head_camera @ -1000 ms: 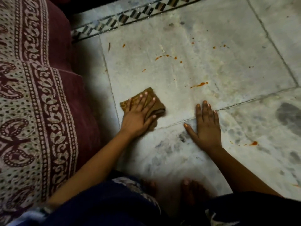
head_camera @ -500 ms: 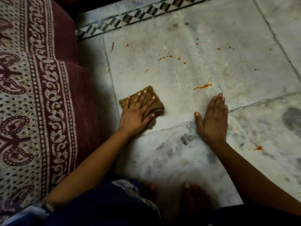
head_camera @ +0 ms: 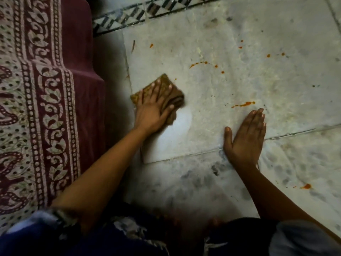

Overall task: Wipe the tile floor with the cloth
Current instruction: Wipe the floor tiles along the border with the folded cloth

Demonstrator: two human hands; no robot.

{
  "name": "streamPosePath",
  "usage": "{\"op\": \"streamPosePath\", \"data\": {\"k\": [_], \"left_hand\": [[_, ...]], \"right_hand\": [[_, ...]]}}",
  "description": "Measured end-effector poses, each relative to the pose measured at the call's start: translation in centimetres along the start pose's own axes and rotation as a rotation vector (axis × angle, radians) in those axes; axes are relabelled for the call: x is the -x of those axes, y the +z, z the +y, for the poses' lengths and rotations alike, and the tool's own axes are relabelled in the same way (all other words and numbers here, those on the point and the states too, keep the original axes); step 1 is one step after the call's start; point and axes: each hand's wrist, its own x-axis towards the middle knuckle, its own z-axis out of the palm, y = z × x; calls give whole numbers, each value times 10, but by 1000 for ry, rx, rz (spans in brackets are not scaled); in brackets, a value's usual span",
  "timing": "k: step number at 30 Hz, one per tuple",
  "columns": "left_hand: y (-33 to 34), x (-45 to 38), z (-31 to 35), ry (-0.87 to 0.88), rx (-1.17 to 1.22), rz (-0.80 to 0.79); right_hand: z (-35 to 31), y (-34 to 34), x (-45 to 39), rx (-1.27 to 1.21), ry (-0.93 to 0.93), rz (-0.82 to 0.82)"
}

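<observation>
Tile floor [head_camera: 230, 93] | left hand [head_camera: 150, 109] flat, half-hiding cloth [head_camera: 166, 93] | right hand [head_camera: 245, 137] flat (feet blurred)

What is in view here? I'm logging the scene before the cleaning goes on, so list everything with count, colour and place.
cloth: one, brown, folded, on the floor at the near left, under the left hand
floor: pale grey marble tiles with dark seams, across the middle and right
stains: many, orange, scattered over the far tile, one near the right edge
border strip: one, black and white pattern, along the far edge
bedspread: one, maroon and cream print, at the left
left hand: fingers spread, pressing on the cloth
right hand: flat on the floor, fingers straight
</observation>
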Motion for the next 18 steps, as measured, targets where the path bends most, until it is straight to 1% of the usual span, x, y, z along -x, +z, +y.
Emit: {"op": "streamPosePath", "data": {"k": [1,3,5,7,9,11,14,15,16,18], "left_hand": [[2,14,-9,-39,29,20],[0,15,-31,-235,102,77],[-7,-16,-39,-436,118,108],[-15,-53,-31,-544,67,100],[-16,-70,-11,-524,60,69],[-9,-59,8,-373,78,42],[4,-7,18,-71,14,25],[5,8,13,-28,8,15],[6,16,5,-47,15,12],[2,7,-13,-203,34,43]], "right_hand": [[0,-1,1,3,3,0],[0,0,1,8,6,-1],[0,0,1,6,2,2],[1,0,0,1,-2,8],[1,0,1,2,-5,6],[2,0,1,0,-5,4],[1,0,0,-1,0,4],[0,0,0,-3,2,9],[0,0,0,-2,2,11],[1,1,0,-1,1,12]]}}
